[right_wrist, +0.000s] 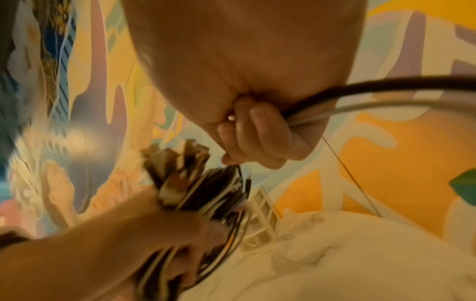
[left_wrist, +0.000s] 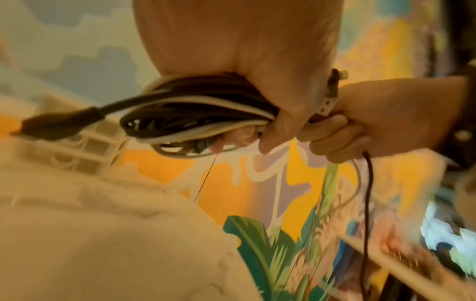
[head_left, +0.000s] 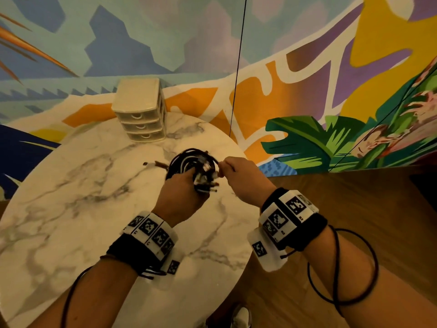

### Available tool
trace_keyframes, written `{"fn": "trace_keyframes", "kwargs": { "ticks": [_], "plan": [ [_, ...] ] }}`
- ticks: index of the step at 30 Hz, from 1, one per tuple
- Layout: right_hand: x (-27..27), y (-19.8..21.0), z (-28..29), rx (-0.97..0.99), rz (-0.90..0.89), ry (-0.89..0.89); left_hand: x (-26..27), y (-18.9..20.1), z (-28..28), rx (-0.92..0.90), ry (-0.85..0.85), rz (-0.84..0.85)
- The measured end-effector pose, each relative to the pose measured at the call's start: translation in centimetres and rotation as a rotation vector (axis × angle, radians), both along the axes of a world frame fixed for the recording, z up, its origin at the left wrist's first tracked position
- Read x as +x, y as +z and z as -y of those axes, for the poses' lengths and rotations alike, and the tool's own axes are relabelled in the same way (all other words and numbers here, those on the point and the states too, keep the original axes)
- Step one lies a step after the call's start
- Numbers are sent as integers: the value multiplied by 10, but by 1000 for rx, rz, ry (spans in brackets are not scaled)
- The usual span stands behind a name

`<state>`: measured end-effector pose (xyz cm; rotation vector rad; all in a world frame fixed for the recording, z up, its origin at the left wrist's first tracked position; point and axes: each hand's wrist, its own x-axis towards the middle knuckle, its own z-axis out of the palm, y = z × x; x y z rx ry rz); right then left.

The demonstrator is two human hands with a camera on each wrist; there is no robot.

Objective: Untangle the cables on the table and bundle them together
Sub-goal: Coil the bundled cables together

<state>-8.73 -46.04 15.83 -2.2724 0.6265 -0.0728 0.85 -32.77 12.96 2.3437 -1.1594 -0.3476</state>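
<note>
A coil of black and white cables (head_left: 189,159) is held up above the round marble table (head_left: 71,197). My left hand (head_left: 183,188) grips the coil (left_wrist: 195,118) at its near side, where several plug ends stick out (right_wrist: 180,169). My right hand (head_left: 233,168) is just right of the coil, its fingers (right_wrist: 257,130) curled round a black and a white cable (right_wrist: 360,95) that run off to the side. In the left wrist view these two strands (left_wrist: 365,183) hang down below the right fist. A black plug (left_wrist: 59,122) juts out from the coil's left.
A small cream three-drawer box (head_left: 139,110) stands at the table's far edge against the painted wall. A short dark piece (head_left: 156,164) lies on the marble left of the coil. Wooden floor (head_left: 354,209) lies to the right of the table.
</note>
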Motion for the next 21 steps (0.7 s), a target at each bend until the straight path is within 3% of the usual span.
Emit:
{"fn": "trace_keyframes", "kwargs": {
  "ticks": [2,4,8,11,13,15,17,19,21],
  "plan": [
    [0,-4,-12,58,43,-31,-3,6,7,-128,165,-242],
    [-2,-10,-20,124,86,-85,-6,12,12,-208,271,-380],
    [-2,-9,-11,187,176,-201,-13,8,3,-196,224,-355],
    [-5,-4,15,282,226,-290,-15,5,-13,-218,137,-427],
    [-7,0,29,296,217,-328,-16,5,-24,-154,-48,-355],
    [-8,3,39,298,218,-331,-16,4,-31,-30,-281,-151],
    [-10,7,43,314,215,-313,-13,-3,-35,17,-461,-49],
    [-12,10,41,304,185,-251,-9,-9,-34,-24,-490,-17],
    [-14,11,33,248,111,-159,-1,-14,-31,-51,-407,24]
  ]
}}
